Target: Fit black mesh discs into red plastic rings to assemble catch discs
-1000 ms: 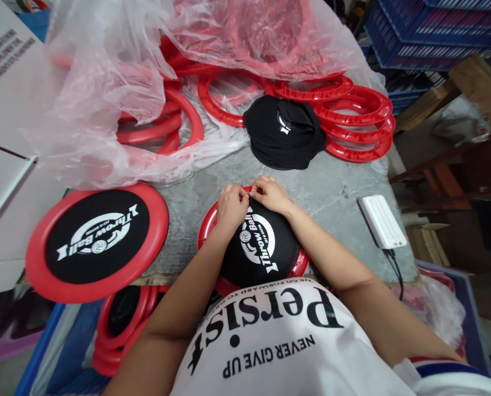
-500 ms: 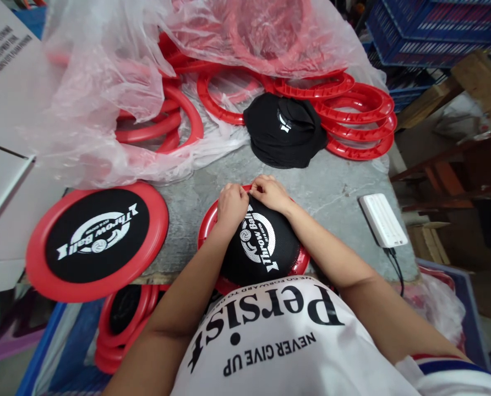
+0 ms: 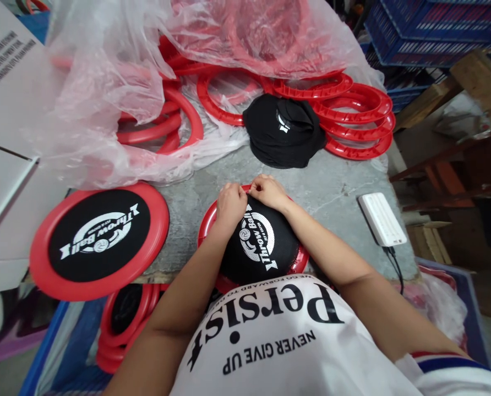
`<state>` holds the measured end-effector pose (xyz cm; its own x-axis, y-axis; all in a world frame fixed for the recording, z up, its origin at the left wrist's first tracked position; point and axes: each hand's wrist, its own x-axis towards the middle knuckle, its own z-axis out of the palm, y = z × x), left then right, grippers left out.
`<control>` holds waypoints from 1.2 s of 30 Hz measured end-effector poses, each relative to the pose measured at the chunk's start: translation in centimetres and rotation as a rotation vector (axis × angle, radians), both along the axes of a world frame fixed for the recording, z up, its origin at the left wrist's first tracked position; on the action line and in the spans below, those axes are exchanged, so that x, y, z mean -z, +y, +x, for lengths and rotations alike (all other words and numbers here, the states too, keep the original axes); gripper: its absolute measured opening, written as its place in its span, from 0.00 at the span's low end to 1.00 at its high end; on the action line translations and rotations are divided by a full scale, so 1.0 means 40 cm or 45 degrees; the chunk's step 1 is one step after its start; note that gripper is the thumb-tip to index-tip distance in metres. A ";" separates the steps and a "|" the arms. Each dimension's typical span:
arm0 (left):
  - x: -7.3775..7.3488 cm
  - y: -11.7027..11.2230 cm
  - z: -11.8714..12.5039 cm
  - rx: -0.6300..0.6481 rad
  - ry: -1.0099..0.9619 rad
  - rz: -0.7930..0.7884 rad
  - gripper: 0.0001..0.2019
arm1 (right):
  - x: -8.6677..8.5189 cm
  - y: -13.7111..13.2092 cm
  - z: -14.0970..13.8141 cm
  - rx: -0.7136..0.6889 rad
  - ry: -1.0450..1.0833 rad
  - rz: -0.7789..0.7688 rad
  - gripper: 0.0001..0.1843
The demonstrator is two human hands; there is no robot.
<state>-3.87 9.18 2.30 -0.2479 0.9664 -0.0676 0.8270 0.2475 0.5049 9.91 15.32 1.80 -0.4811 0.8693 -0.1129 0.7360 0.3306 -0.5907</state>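
1. One piece in hand: a red plastic ring [image 3: 204, 228] carrying a round black fabric cover [image 3: 266, 261]. It lies flat at the near edge of the grey stone table [image 3: 336, 187], right in front of the person's chest.
2. Two hands on it. The left hand [image 3: 231, 204] and right hand [image 3: 268, 192] sit side by side at the far rim. Both are curled tight, fingertips pinched on the cover's far edge.
3. The cover looks like mesh, with a white "Throw Ball" print and a small ball emblem. It domes up slightly and is not pulled flat. The red rim shows at left, at the far side and at near right.
4. One finished red-rimmed disc [image 3: 99, 239], black face taut and flat with the same print, lies left of the hands and well apart.
5. One stack of finished discs [image 3: 124, 324] sits below the table edge at near left. The number in it is unclear.
6. Bare red rings [image 3: 361, 118]: about four are stacked at far right. More lie under the clear plastic bag [image 3: 105, 82] and cannot be counted.
7. One heap of loose black covers [image 3: 284, 137] sits between the ring piles.
8. One white ribbed power bank [image 3: 381, 220] with a black cable [image 3: 396, 269] lies at the right table edge.
9. One white cardboard box [image 3: 6, 110] is at left, and blue plastic crates [image 3: 414, 33] are stacked at far right.
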 end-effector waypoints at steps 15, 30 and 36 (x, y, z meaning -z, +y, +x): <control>-0.027 -0.127 -0.054 0.259 0.216 0.153 0.10 | 0.033 -0.021 0.070 0.221 0.025 0.085 0.09; -0.009 -0.061 0.029 0.506 0.431 0.064 0.09 | 0.025 -0.067 0.100 0.338 -0.049 0.107 0.11; -0.008 -0.033 0.022 0.304 0.123 0.049 0.02 | 0.020 -0.071 0.100 0.339 -0.069 0.100 0.13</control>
<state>-3.01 7.86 2.62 -0.0160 0.9997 -0.0167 0.9044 0.0216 0.4261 13.92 12.47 1.02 -0.2297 0.9715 -0.0591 0.8329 0.1648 -0.5283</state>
